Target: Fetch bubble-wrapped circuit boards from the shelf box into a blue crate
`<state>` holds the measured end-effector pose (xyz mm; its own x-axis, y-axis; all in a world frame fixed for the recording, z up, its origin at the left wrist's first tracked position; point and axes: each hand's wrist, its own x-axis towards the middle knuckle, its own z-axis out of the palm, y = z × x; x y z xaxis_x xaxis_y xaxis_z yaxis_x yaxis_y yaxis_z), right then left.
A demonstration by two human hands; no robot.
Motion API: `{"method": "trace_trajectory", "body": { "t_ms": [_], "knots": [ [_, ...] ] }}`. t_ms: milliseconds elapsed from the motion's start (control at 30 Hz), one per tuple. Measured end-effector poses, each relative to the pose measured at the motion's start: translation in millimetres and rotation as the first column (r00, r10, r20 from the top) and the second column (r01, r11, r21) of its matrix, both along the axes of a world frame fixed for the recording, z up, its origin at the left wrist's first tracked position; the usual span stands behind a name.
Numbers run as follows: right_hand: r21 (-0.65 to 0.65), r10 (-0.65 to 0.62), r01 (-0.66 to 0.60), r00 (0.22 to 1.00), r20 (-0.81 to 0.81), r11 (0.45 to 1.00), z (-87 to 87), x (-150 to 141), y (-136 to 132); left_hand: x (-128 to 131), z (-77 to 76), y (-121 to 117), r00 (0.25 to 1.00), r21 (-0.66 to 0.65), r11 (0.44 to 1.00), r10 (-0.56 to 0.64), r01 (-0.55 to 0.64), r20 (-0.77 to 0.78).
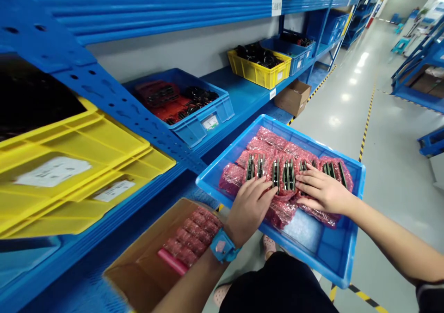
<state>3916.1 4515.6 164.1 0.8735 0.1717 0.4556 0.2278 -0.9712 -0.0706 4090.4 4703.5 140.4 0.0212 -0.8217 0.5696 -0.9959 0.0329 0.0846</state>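
Observation:
A blue plastic tray [239,146] is in front of me, tilted, with a pile of pink anti-static bags [267,144] in it. Several dark circuit boards with connector strips [287,174] stick out of the bags. My left hand [249,209] lies on the near side of the pile, fingers spread against the boards and bags. My right hand [324,190] rests on the boards from the right, fingers apart. Neither hand visibly grips anything. A blue band is around my left wrist [222,246].
Below left, an open cardboard box [138,276] holds rows of pink bags [190,236]. Blue steel shelving [104,91] carries a yellow crate [69,183] and bins of red and black parts. The floor has yellow-black tape lines.

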Motion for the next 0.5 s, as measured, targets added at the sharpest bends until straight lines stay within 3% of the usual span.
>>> {"method": "trace_trajectory", "body": {
  "t_ms": [200, 367, 500],
  "knots": [
    [0.004, -0.047, 0.048, 0.992, -0.113, 0.999, 7.9, 10, 2, 3, -1.1, 1, 0.999, -0.042, 0.999, -0.018, 0.016, -0.044],
    [-0.001, 0.010, -0.010, 0.956, -0.293, 1.000, 9.4, 22, 4, 5, -2.6, 3, 0.998, -0.047, 0.999, -0.012, 0.009, -0.056],
    [-0.031, 0.012, -0.024, 0.938, -0.345, 0.999, 8.8, 21, 3, 7, -4.7, 6, 0.998, -0.032, 0.999, -0.019, 0.017, -0.064]
  ]
}}
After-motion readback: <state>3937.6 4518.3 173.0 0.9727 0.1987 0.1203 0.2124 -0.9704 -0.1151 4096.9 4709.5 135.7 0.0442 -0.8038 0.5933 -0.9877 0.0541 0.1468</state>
